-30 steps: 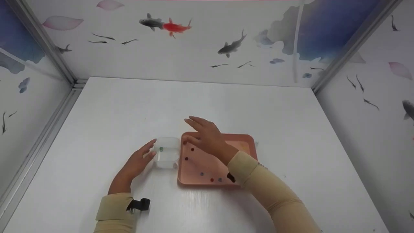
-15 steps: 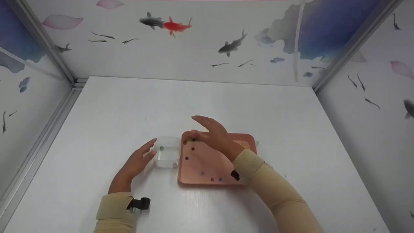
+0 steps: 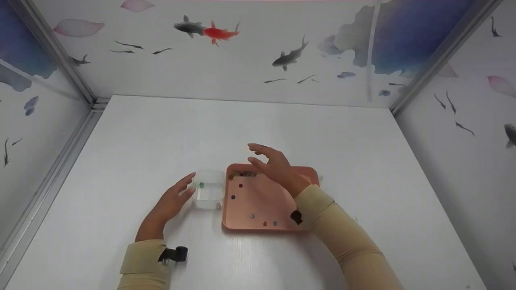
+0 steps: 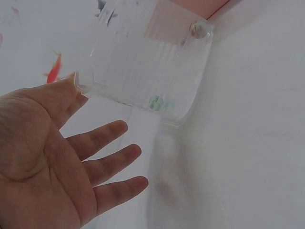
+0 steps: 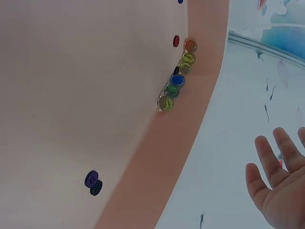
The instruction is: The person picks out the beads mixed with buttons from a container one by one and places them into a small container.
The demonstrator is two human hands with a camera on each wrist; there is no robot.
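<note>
My left hand (image 3: 171, 201) rests beside a clear plastic box (image 3: 209, 197), relaxed fingers right at its left side. A green marble (image 4: 156, 103) and a second, brownish marble (image 4: 198, 30) show in the box. Over the far edge of a pink tray (image 3: 258, 209) my right hand (image 3: 276, 164) is raised, fingers spread and nothing in them. Along the tray's far-left wall lies a row of glass marbles (image 5: 177, 81), yellow-green, blue, green and orange. A red button (image 5: 176, 41) lies near that row, and a purple button (image 5: 91, 179) touches a black button (image 5: 96, 187).
Tray and box stand side by side on a white table (image 3: 161, 133). Several loose small pieces lie in the tray, among them a red one (image 3: 265, 223) near its front edge. Walls printed with fish (image 3: 289, 56) enclose the table at the back and sides.
My right hand has lifted off the tray's far-left corner and moved right, uncovering the row of marbles there. The left hand and the box have stayed put.
</note>
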